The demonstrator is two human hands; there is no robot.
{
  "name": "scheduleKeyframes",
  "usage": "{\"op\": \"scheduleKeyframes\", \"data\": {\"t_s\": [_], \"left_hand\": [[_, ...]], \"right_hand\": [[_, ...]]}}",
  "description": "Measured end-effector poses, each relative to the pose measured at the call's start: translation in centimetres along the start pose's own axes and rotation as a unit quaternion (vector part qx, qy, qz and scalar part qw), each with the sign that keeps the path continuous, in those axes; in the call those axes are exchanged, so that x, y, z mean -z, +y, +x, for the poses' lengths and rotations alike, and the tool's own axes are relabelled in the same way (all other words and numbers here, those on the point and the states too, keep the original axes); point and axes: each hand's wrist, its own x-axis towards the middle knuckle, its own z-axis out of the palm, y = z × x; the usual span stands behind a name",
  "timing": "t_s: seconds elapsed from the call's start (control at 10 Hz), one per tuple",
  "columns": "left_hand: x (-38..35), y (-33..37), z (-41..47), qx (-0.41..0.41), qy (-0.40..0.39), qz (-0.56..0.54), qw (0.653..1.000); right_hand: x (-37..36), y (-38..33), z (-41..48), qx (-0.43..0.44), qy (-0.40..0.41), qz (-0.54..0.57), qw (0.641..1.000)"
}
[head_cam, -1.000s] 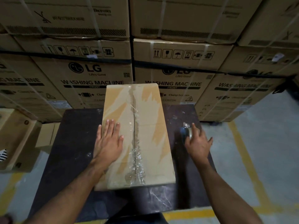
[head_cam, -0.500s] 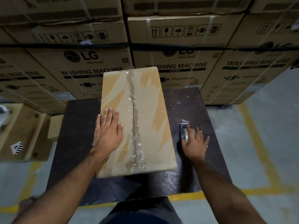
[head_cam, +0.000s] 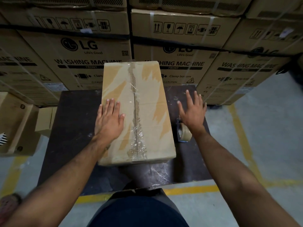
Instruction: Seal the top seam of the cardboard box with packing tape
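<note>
A long cardboard box (head_cam: 152,102) lies on a dark table (head_cam: 72,122), its flaps closed. Its top seam (head_cam: 135,102) runs away from me, with torn paper and crinkled clear tape along it, thickest at the near end. My left hand (head_cam: 109,119) rests flat on the left flap, fingers apart. A roll of brown packing tape in a dispenser (head_cam: 184,131) lies on the table right of the box. My right hand (head_cam: 192,112) hovers just above and beyond the roll, fingers spread, holding nothing.
Large strapped washing machine cartons (head_cam: 82,59) are stacked right behind the table. Smaller cardboard boxes (head_cam: 18,123) stand on the floor to the left. Yellow lines (head_cam: 237,128) mark the grey concrete floor on the right and near me.
My right hand has let go of the tape dispenser, which now lies on the table, and has lifted with fingers spread. My left hand has stayed flat on the box.
</note>
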Motion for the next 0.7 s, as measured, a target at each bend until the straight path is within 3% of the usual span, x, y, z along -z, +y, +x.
{"op": "scheduleKeyframes", "data": {"t_s": [0.1, 0.2, 0.3, 0.5, 0.7], "left_hand": [[-0.1, 0.1, -0.2, -0.003, 0.001, -0.009, 1.0], [-0.4, 0.1, -0.8, -0.02, 0.002, -0.025, 0.999], [-0.6, 0.2, -1.7, -0.031, 0.004, -0.014, 0.999], [-0.7, 0.3, -2.1, -0.035, 0.007, -0.012, 0.999], [0.7, -0.2, -0.4, -0.021, 0.006, -0.043, 0.999]], "right_hand": [[2.0, -4.7, 1.6, 0.065, 0.074, 0.05, 0.994], [1.4, -9.2, 0.1, 0.144, 0.043, 0.03, 0.988], [-1.0, -11.6, -3.5, 0.209, -0.051, -0.044, 0.976], [-3.8, -11.7, -6.5, 0.195, -0.122, -0.073, 0.97], [-2.5, -12.6, -4.1, 0.198, -0.1, -0.058, 0.973]]}}
